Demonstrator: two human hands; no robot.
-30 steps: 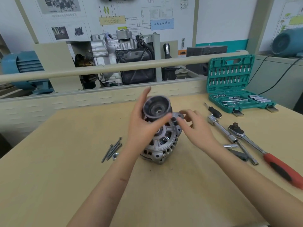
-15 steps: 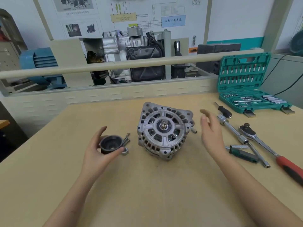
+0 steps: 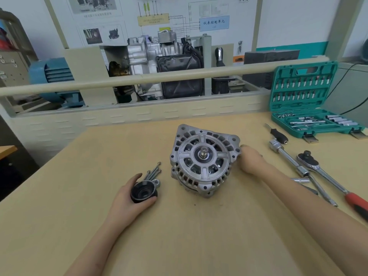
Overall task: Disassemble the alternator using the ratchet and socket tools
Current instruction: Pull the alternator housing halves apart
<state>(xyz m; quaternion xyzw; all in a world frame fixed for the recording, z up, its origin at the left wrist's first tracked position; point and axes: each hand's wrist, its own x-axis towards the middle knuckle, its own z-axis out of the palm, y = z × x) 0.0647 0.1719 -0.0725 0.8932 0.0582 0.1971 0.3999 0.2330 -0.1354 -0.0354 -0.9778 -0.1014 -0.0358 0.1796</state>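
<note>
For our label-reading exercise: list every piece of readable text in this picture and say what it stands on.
"仪表控制单元": blue rectangular label on the white wall diagram board.
Yellow box on that board: print too small to read.
Photo captions on the board: blurred.
Silver metal alternator, teal plastic socket case: no legible markings.

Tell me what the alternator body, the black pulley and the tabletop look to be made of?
Alternator: likely cast aluminium, with a matte silver-grey, slightly grainy housing and moulded ribs and vents. Pulley in the left hand: probably dark-coated steel, smooth with a dull sheen, though hard plastic can't be ruled out. Tabletop: pale wood-look laminate or board, flat and matte.
</note>
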